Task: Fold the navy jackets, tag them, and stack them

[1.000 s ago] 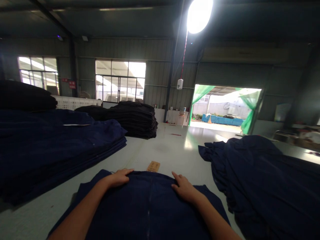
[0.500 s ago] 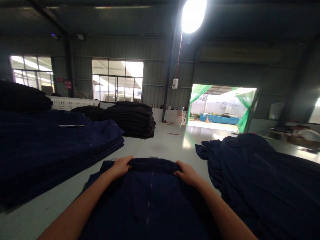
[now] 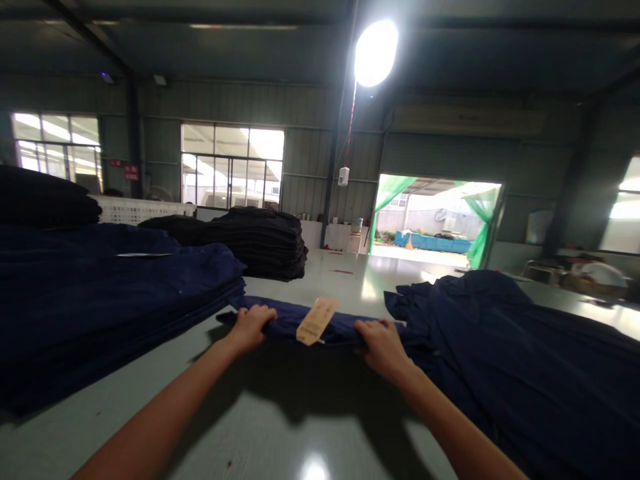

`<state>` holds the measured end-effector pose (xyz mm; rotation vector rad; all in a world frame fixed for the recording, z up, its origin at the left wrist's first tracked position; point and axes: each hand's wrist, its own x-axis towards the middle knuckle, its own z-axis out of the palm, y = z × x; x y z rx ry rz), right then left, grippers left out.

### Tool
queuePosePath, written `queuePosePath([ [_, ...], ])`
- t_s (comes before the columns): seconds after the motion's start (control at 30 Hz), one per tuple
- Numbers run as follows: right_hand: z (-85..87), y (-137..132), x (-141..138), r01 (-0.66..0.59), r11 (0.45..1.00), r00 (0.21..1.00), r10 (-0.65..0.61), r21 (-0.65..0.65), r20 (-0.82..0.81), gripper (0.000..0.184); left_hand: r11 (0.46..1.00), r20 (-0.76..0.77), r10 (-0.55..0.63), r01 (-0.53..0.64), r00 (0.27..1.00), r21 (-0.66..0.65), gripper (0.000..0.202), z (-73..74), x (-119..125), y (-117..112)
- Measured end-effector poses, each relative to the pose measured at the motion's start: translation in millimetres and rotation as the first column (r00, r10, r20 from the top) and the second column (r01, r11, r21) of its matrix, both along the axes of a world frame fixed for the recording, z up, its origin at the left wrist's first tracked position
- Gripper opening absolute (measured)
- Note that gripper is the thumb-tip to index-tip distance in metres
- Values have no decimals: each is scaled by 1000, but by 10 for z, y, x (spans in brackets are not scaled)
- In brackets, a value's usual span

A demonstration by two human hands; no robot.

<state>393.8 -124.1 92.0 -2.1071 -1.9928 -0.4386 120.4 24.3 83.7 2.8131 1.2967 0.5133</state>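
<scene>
Both arms reach forward over the pale table, holding a navy blue garment by its near edge. My left hand is closed on the cloth at the left, and my right hand grips it at the right. Between the hands a tan paper tag lies on the garment. The cloth stretches as a narrow band away from me, its far side out of sight. At the right its end meets a heap of navy garments, where I cannot tell one from the other.
A stack of navy garments covers the table's left side. Behind it stand a pile of black folded garments and a white plastic crate. The table surface shows shadows below my arms. A doorway with green curtains lies beyond.
The garment, earlier spread toward me with its centre front line showing, has swung away to the far side of my hands. The tan tag and bare table below have come into view.
</scene>
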Motion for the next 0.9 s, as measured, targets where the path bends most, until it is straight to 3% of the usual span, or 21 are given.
queuePosePath([
  [0.07, -283, -64, -57, -32, 974, 999, 24, -224, -38, 37, 979, -148, -52, 21, 988, -204, 47, -252, -26, -102],
  [0.1, -369, -91, -81, -41, 952, 998, 24, -304, -58, 40, 969, -177, -67, 22, 982, -245, 47, -318, -24, -158],
  [0.17, -412, -126, -126, -43, 912, 996, 7, -408, -90, 45, 981, -147, -63, 34, 987, -193, 46, -330, 21, -272],
  [0.23, -316, -132, -175, -51, 881, 994, -2, -470, -111, 54, 991, -77, -78, 69, 994, -115, 42, -234, 111, -382],
  [0.3, -170, -107, -231, -83, 863, 991, 17, -498, -135, 60, 970, -95, -155, 133, 983, -202, 39, -122, 218, -484],
  [0.37, -69, -51, -287, -118, 878, 985, 43, -464, -170, 53, 917, -155, -245, 176, 957, -359, 45, -70, 313, -567],
  [0.43, -66, 36, -327, -140, 898, 965, 29, -416, -261, 41, 882, -140, -273, 190, 952, -432, 61, -108, 381, -613],
  [0.5, -153, 146, -347, -170, 927, 908, 16, -334, -420, 29, 881, -12, -204, 178, 979, -438, 59, -216, 424, -606],
  [0.6, -335, 311, -382, -214, 962, 694, 29, -168, -719, 20, 839, 273, -47, 186, 961, -511, 39, -418, 458, -511],
  [0.7, -433, 400, -464, -212, 973, 379, -1, -88, -925, 26, 782, 500, 70, 264, 863, -565, 31, -540, 470, -392],
  [0.8, -404, 377, -570, -220, 975, 100, 33, 10, -994, 35, 730, 593, 128, 329, 795, -599, 37, -513, 458, -346],
  [0.9, -330, 299, -669, -280, 958, -61, 50, 65, -997, 46, 612, 609, 110, 429, 786, -664, 46, -384, 411, -387],
])
